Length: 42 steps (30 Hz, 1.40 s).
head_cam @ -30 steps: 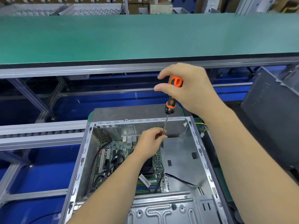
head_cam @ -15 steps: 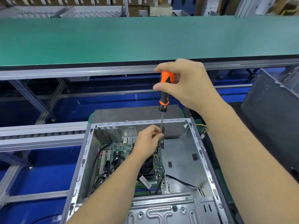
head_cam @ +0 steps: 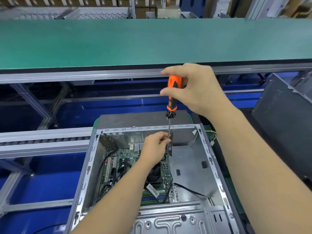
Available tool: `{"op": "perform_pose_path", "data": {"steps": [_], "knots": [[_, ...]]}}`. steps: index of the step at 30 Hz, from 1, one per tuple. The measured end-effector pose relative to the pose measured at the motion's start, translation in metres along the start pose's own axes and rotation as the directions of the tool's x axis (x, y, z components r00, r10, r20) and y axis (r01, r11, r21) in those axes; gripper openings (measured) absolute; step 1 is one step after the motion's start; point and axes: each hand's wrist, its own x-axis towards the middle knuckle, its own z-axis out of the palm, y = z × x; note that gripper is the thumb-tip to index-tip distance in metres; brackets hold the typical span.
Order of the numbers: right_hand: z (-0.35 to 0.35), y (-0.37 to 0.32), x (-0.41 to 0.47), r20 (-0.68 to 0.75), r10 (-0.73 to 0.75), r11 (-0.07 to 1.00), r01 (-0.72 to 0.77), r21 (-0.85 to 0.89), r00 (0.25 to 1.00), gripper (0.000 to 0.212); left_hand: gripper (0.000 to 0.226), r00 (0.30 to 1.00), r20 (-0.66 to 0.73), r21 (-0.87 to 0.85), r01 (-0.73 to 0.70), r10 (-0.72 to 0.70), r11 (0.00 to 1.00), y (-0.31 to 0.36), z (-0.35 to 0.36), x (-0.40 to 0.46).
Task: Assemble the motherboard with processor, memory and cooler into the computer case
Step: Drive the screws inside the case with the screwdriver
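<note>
Screwdriver handle raised, upright; two hands, one case.

One screwdriver — one case — two hands.

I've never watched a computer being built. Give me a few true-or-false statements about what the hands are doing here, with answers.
1. The right hand grips the orange screwdriver by its handle. True.
2. The left hand lies flat on the green belt. False: it pinches the screwdriver's shaft inside the computer case.
3. The screwdriver lies flat across the case. False: it stands nearly upright, tip down.
4. The motherboard sits inside the case. True.
</note>
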Motion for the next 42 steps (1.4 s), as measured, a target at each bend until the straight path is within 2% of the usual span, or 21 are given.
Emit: {"op": "perform_pose_path", "data": {"steps": [2,5,6,8,9,12,14,16,19,21,23,24,28,30,32,33,34,36,38,40,42], "knots": [[0.000,-0.003,-0.001,-0.010,0.015,0.998,-0.016,-0.069,1.000,0.048,0.007,0.999,-0.034,-0.025,-0.005,0.004,1.000,0.000,0.001,-0.001],[0.001,-0.005,-0.006,0.124,-0.005,0.988,-0.014,0.153,0.992,0.049,0.010,0.996,-0.062,0.011,-0.065,0.066,0.998,-0.001,-0.001,-0.001],[0.001,-0.004,-0.006,0.107,-0.002,0.987,-0.015,0.159,0.994,0.049,0.012,0.996,-0.048,0.020,-0.076,0.077,0.997,-0.001,-0.001,-0.002],[0.001,-0.003,-0.004,0.002,0.007,1.000,-0.007,0.007,1.000,0.047,0.016,0.997,-0.005,0.028,-0.081,0.082,0.996,-0.001,0.000,-0.003],[0.000,-0.004,-0.004,-0.006,0.014,0.999,-0.014,-0.040,1.000,0.051,0.018,0.997,0.006,0.032,-0.074,0.074,0.997,-0.001,0.002,-0.004],[-0.001,-0.004,-0.007,0.125,0.031,0.995,-0.042,0.088,0.992,0.056,0.018,0.998,0.039,0.043,-0.049,0.047,0.998,-0.002,0.003,-0.004],[-0.003,-0.002,-0.007,0.071,0.039,0.998,-0.043,0.051,0.997,0.053,0.009,0.999,0.040,-0.007,-0.026,0.027,1.000,0.001,0.002,-0.005],[-0.004,-0.004,-0.006,-0.005,0.052,0.996,-0.052,-0.076,0.999,0.057,0.011,0.999,-0.032,-0.042,-0.015,0.013,0.999,0.008,0.001,-0.005],[0.000,-0.008,-0.010,0.130,0.046,0.999,-0.046,-0.005,0.990,0.063,0.011,0.987,-0.149,0.046,-0.060,0.067,0.997,0.015,0.000,-0.003],[0.000,-0.008,-0.012,0.117,0.018,1.000,-0.017,-0.006,0.993,0.056,0.014,0.991,-0.096,0.093,-0.085,0.094,0.992,0.018,-0.001,-0.003],[-0.001,-0.009,-0.011,0.018,0.042,0.993,-0.040,-0.107,0.999,0.052,0.015,0.996,-0.024,0.111,-0.080,0.083,0.991,0.022,-0.002,-0.004],[-0.001,-0.009,-0.010,0.016,0.064,0.988,-0.061,-0.143,0.998,0.056,0.014,0.998,-0.016,0.094,-0.061,0.063,0.994,0.025,-0.001,-0.005],[0.001,-0.011,-0.016,0.176,0.068,0.998,-0.069,-0.001,0.982,0.065,0.010,0.992,-0.125,-0.016,0.030,-0.032,0.999,0.032,-0.001,-0.007],[0.000,-0.009,-0.015,0.109,0.043,0.995,-0.033,-0.093,0.993,0.061,0.008,0.993,-0.109,0.032,0.039,-0.035,0.999,0.032,-0.004,-0.007],[0.000,-0.011,-0.014,-0.011,0.071,0.970,-0.071,-0.233,0.997,0.057,0.007,0.997,-0.075,0.068,0.015,-0.010,0.998,0.035,-0.003,-0.009],[0.001,-0.012,-0.014,-0.041,0.085,0.965,-0.092,-0.247,0.996,0.057,0.009,0.997,-0.079,0.066,0.008,-0.003,0.998,0.037,-0.002,-0.011],[0.003,-0.012,-0.015,-0.039,0.086,0.971,-0.092,-0.222,0.996,0.058,0.012,0.995,-0.097,0.058,0.005,0.001,0.998,0.040,-0.002,-0.013],[0.006,-0.011,-0.018,0.038,0.076,0.995,-0.074,-0.065,0.996,0.056,0.022,0.991,-0.131,0.087,-0.007,0.018,0.996,0.043,-0.004,-0.012],[0.002,-0.009,-0.020,0.106,0.057,0.997,-0.062,0.046,0.993,0.056,0.023,0.995,-0.099,0.142,-0.006,0.021,0.990,0.046,-0.009,-0.010],[0.001,-0.008,-0.018,0.030,0.080,0.996,-0.079,-0.033,0.996,0.054,0.012,0.997,-0.071,0.128,-0.006,0.016,0.992,0.049,-0.011,-0.011],[0.000,-0.011,-0.017,-0.032,0.106,0.984,-0.109,-0.138,0.994,0.061,0.009,0.995,-0.098,0.075,-0.011,0.018,0.997,0.052,-0.009,-0.013]]}}
